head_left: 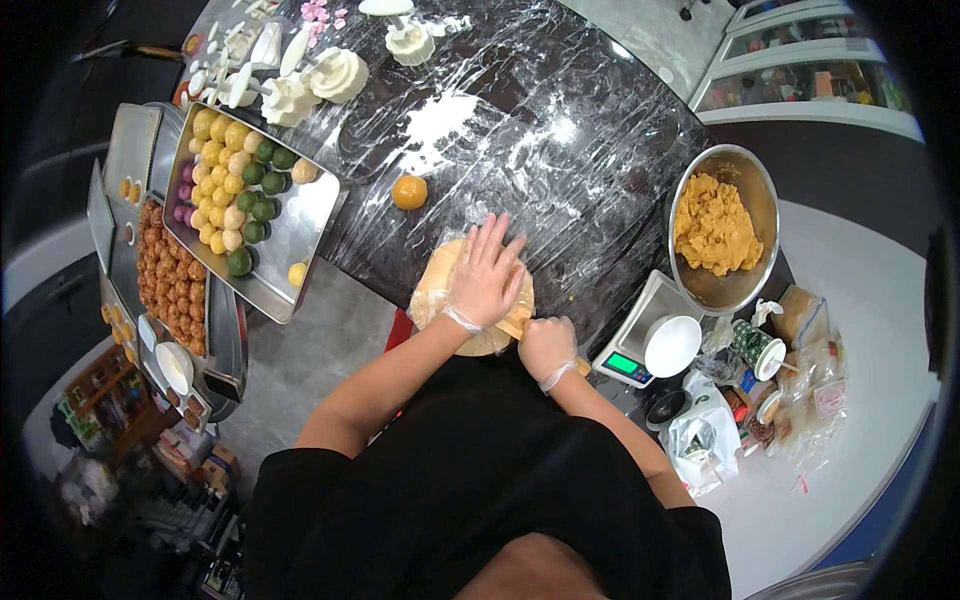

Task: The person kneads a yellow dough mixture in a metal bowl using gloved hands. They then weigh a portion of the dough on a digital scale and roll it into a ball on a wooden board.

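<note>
My left hand (487, 281), in a clear plastic glove, lies flat with its fingers a little apart on a pale round disc (433, 283) at the table's near edge. Clear plastic film shows around and over the disc; whether it is dough or a board I cannot tell. My right hand (550, 346), also gloved, is closed around a wooden tool (513, 327), whose flat end reaches over the disc beside my left wrist. Its other end shows below the right hand. A smooth orange dough ball (409, 193) sits on the table beyond the disc.
White flour (442, 127) dusts the dark marble table (600, 187). At left, a metal tray (319, 232) holds several coloured balls, beside browned balls (169, 277). White plunger molds (289, 101) stand behind. At right are orange dough (716, 225) in a steel bowl (772, 217), and a digital scale (637, 322) bearing a white bowl (673, 346).
</note>
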`<state>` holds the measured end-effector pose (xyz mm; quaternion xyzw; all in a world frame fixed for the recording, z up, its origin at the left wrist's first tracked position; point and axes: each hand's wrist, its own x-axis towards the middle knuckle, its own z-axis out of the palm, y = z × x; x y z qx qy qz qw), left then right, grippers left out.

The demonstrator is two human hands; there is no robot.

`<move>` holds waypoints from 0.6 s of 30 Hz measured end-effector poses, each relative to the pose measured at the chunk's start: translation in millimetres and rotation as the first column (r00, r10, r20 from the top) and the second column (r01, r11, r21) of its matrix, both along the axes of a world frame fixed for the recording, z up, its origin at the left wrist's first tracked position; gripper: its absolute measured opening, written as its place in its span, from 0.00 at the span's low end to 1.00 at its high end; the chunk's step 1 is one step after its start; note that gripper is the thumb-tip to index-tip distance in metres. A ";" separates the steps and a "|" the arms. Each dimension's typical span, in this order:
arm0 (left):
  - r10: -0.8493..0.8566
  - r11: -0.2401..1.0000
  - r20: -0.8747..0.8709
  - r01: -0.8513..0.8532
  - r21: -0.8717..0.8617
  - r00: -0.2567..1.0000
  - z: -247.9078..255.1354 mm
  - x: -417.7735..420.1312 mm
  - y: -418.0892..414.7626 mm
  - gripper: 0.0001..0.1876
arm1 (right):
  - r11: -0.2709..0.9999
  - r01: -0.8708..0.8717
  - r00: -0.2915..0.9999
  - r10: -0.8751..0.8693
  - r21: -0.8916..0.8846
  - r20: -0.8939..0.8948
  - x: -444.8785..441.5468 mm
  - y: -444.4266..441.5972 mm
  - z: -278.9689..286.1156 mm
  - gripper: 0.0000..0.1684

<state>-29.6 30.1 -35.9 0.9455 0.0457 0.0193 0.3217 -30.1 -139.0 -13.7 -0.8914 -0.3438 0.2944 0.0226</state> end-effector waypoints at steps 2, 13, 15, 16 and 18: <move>0.018 1.000 0.030 -0.018 -0.003 0.999 -2.9 -0.3 1.4 0.25 | 0.999 0.009 1.000 -0.010 0.052 0.018 1.1 -0.3 -4.1 0.11; -0.030 0.940 0.014 0.033 -0.338 0.999 89.5 -38.1 54.5 0.35 | 0.997 0.058 0.722 -0.004 0.054 -0.692 66.9 14.5 89.1 0.42; -0.186 0.920 -0.057 0.154 -0.359 0.981 128.0 -70.1 68.7 0.38 | 0.965 0.211 0.610 -0.005 0.157 -0.792 70.3 30.5 117.9 0.34; -0.154 0.931 -0.045 0.130 -0.341 0.987 136.7 -76.4 67.9 0.38 | 0.940 0.281 0.544 0.009 0.192 -0.839 71.8 39.0 132.3 0.31; -0.092 0.950 -0.016 0.083 -0.302 0.996 146.3 -85.5 67.3 0.37 | 0.674 0.531 0.526 0.212 0.513 -0.824 60.9 55.9 130.0 0.28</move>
